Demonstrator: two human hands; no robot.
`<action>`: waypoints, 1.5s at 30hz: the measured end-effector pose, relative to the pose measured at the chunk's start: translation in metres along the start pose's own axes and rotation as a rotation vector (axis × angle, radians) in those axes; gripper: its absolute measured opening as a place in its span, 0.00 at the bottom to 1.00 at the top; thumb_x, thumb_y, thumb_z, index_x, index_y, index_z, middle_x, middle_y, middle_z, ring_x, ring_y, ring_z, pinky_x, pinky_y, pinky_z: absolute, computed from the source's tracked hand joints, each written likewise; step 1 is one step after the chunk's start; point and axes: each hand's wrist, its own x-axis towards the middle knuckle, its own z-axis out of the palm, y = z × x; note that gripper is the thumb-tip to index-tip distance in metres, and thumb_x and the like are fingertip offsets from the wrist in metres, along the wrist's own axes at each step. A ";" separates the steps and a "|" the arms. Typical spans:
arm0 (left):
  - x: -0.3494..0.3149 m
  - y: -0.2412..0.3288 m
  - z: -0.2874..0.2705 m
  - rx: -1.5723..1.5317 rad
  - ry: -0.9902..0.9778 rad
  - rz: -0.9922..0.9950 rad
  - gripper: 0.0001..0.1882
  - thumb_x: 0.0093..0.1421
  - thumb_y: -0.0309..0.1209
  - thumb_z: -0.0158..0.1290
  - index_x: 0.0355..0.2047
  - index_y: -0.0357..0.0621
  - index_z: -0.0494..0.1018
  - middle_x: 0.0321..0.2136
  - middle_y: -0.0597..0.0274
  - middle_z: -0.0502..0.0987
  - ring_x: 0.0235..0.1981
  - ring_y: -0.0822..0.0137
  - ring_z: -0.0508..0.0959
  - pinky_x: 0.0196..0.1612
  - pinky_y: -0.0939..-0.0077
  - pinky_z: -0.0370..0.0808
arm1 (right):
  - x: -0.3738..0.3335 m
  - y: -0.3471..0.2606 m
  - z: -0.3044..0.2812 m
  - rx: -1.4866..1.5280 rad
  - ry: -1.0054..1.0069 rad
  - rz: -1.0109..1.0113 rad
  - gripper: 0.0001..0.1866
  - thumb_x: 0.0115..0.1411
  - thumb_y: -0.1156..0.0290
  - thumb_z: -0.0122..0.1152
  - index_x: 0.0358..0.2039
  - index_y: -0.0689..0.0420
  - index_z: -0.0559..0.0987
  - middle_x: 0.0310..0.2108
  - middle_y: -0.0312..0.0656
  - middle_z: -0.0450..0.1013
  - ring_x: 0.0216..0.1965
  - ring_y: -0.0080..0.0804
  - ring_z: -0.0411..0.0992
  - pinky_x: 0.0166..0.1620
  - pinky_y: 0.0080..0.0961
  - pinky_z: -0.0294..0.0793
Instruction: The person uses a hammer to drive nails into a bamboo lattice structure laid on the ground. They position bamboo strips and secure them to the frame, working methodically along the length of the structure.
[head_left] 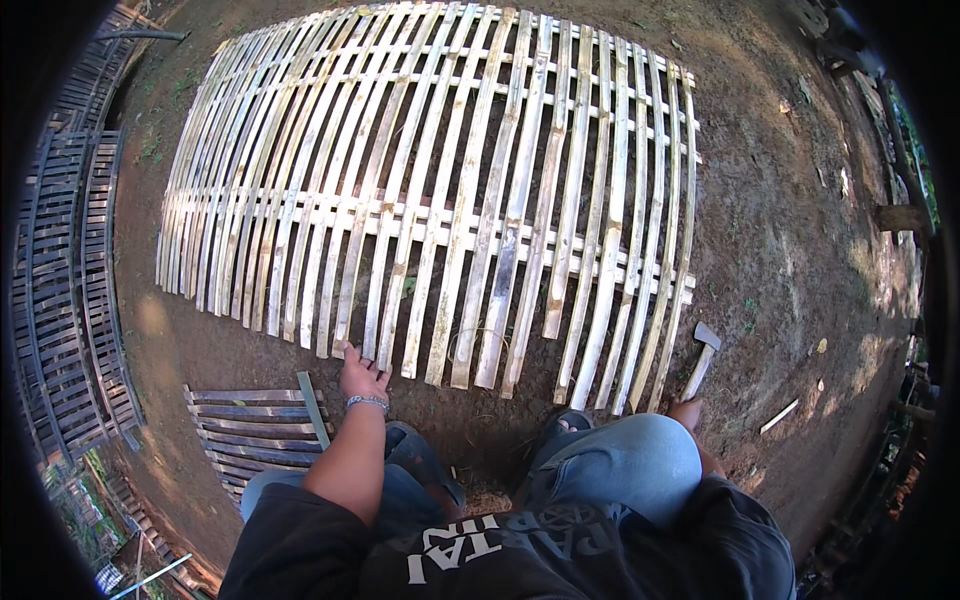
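- The person is crouching over a bamboo slat panel (440,190) that is lying flat on the dirt ground (780,250), filling most of the view.
- The left hand (362,378) is reaching to the panel's near edge, fingers (346,350) spread open and touching a slat end, gripping nothing; a bracelet is sitting at the wrist.
- The right hand (687,411) is mostly hiding behind the raised knee in blue jeans, so only a sliver is showing; I cannot tell whether its fingers are curled or open.
- A hatchet (700,358) is lying on the dirt just beyond that hand, handle pointing toward it; contact is too hidden to call.
- A smaller, darker slat panel (250,425) is lying beside the left forearm, partly cut off by the arm and leg.
- More dark slat panels (65,300) are stacking up at the left rim, bending and blurring into shadow.
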 end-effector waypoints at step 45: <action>-0.130 -0.007 0.024 -0.068 -0.413 0.053 0.27 0.70 0.55 0.51 0.61 0.54 0.69 0.53 0.62 0.80 0.60 0.65 0.74 0.69 0.48 0.58 | -0.329 -0.197 -0.074 -0.173 -0.388 -0.320 0.34 0.50 0.53 0.75 0.52 0.62 0.79 0.47 0.58 0.77 0.52 0.58 0.75 0.57 0.43 0.73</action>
